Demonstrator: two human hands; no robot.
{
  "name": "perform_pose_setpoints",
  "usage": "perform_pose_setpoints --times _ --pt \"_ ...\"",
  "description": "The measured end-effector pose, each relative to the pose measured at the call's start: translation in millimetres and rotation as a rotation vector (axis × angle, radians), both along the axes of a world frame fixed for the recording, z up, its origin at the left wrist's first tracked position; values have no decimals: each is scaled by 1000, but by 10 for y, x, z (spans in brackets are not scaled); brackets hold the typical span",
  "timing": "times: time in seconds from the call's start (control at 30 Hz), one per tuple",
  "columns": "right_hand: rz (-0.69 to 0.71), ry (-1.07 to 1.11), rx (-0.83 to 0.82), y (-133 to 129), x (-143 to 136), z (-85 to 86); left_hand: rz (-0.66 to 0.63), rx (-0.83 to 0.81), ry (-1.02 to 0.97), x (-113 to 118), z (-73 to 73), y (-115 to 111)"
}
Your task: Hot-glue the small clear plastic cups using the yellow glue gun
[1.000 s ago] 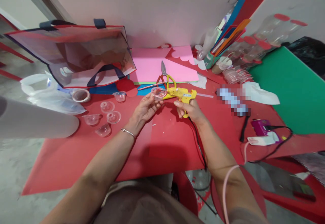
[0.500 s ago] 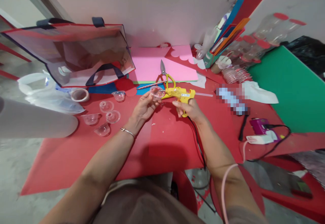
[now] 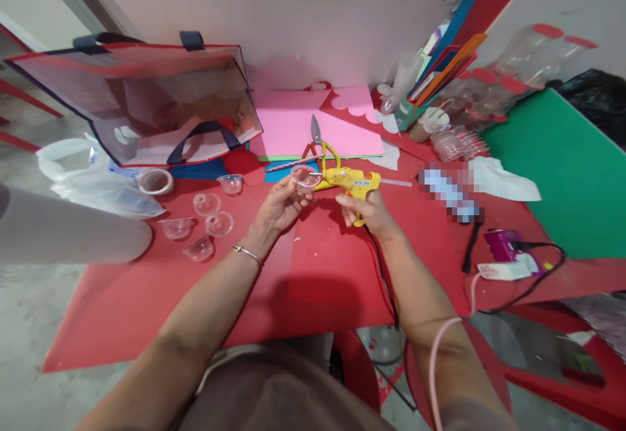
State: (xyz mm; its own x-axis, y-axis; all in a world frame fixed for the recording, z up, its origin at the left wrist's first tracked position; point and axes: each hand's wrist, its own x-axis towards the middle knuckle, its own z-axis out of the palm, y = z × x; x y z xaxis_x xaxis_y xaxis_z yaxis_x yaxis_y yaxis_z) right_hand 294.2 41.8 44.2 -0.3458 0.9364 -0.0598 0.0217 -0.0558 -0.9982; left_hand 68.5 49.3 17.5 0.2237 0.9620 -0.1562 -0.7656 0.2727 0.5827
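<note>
Between the fingers of my left hand (image 3: 282, 205) is a clear plastic dome lid (image 3: 306, 187), its rim tipped upward. My right hand (image 3: 368, 212) grips a yellow hot glue gun (image 3: 353, 182) by its handle, with a clear glue stick (image 3: 396, 184) jutting from the back. The gun's nozzle is at the lid's rim; whether it touches I cannot tell. Scissors (image 3: 317, 132) with yellow and red handles lie just behind, beside a striped stick (image 3: 293, 163). Several more clear dome lids (image 3: 218, 224) rest on the red table to the left of my left hand.
A large bag (image 3: 161, 105) stands at the back left, near a white plastic bag (image 3: 98, 183) and a paper cup (image 3: 155, 182). Pink paper (image 3: 288, 118) lies at the back. On the right are clear bottles (image 3: 531, 59), a green board (image 3: 562, 177) and a purple plug adapter (image 3: 503, 245) with cables.
The whole view has shifted slightly. My left hand still holds the lid, now tilted a little differently, and the glue gun's nozzle stays at its rim.
</note>
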Motion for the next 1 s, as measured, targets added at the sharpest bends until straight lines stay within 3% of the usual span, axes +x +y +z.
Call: perform_pose_setpoints --times 0.17,0.43,1.0 --pt "-25 -4 -3 14 -2 19 -46 53 -34 -5 9 -20" --pt "3 -14 21 -9 -50 -43 51 -104 -28 34 59 -25" --pt "29 -5 31 -25 -88 -46 88 -101 -20 43 81 -19"
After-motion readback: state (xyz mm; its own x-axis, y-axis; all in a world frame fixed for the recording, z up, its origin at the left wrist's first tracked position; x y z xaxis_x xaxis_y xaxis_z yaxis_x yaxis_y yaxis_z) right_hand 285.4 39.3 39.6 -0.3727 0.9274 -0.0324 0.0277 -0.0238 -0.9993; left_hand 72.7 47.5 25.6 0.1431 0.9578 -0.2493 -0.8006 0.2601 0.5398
